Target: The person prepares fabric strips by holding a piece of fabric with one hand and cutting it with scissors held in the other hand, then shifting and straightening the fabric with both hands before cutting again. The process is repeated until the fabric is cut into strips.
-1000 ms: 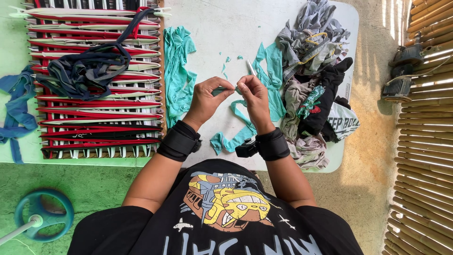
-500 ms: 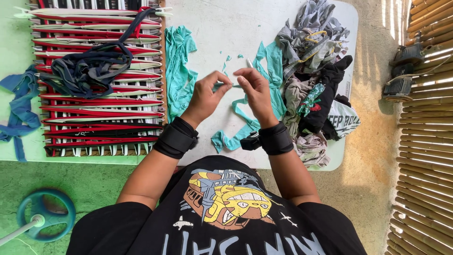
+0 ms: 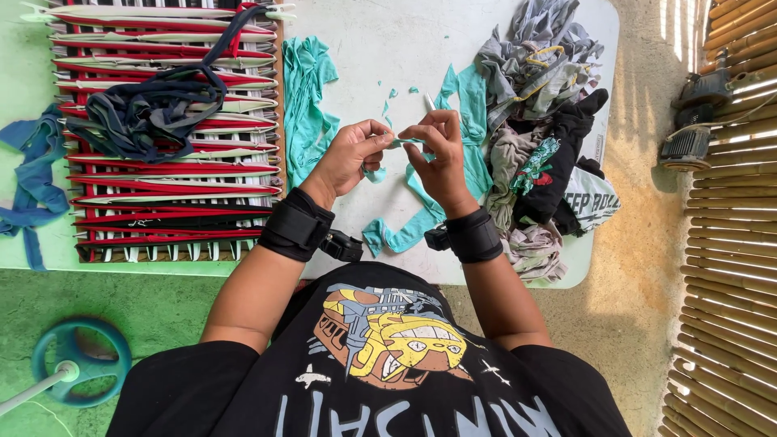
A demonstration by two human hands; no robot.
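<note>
Seen from above on a white table [image 3: 380, 48] set over a green floor [image 3: 48, 307] at left and sandy ground [image 3: 647, 267] at right, with a slatted bamboo wall [image 3: 736, 267] cut off by the right edge.

Far left, draped over the table's edge: blue cloth strips [image 3: 32, 174], partly out of frame. Beside them, a weaving frame [image 3: 162, 129] strung with red, black and pale strips, its top rows cropped, a dark navy bundle [image 3: 146, 113] heaped on it. Below on the floor, a round teal base [image 3: 81, 362] with a white pole running out of view.

Centre: folded teal fabric [image 3: 307, 105], then the left hand [image 3: 350, 155], closed, pinching one end of a thin teal strip [image 3: 405, 142]. Right hand [image 3: 441, 154], likewise closed on the strip's other end, with the strip held taut just above the table. How the strip joins the longer teal length [image 3: 405, 231] trailing toward the near edge: hidden by the fingers. Black bands on both wrists.

Right: a jumbled pile of grey, black and printed garments [image 3: 542, 137], individual pieces hard to separate. Far right, dark devices [image 3: 696, 121] against the wall, unclear in kind.
</note>
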